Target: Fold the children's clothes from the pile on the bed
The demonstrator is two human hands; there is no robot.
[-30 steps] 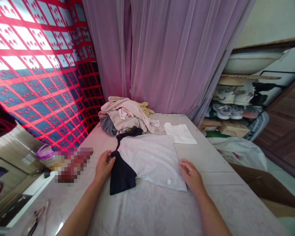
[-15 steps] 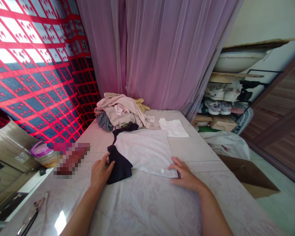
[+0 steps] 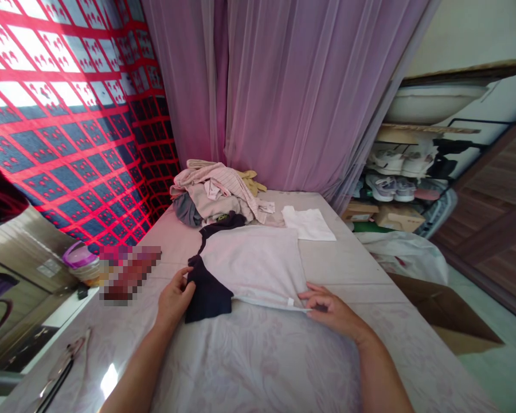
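Entry: white garment (image 3: 251,264), flat on patterned bedsheet (image 3: 258,361), near edge now lifted (a recent change) and pinched at hem by right hand (image 3: 333,310); left hand (image 3: 176,298) released, loosely curled on navy garment (image 3: 208,295), overlapping white garment's left edge

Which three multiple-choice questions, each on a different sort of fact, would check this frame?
1. Where does the folded white cloth lie?
A) On the floor
B) On the bed, beyond and right of the pale garment
C) Under the left hand

2. What colour is the garment at the left hand?
A) Yellow
B) Pink
C) Near-black

3. How does the right hand stand?
A) Fingers at the pale garment's lower hem
B) Off the bed
C) On the white cloth

1 B: the cloth sits apart from the pale garment, on the bedsheet.
2 C: the dark garment shows near-black.
3 A: its fingers reach the hem near a small tag.
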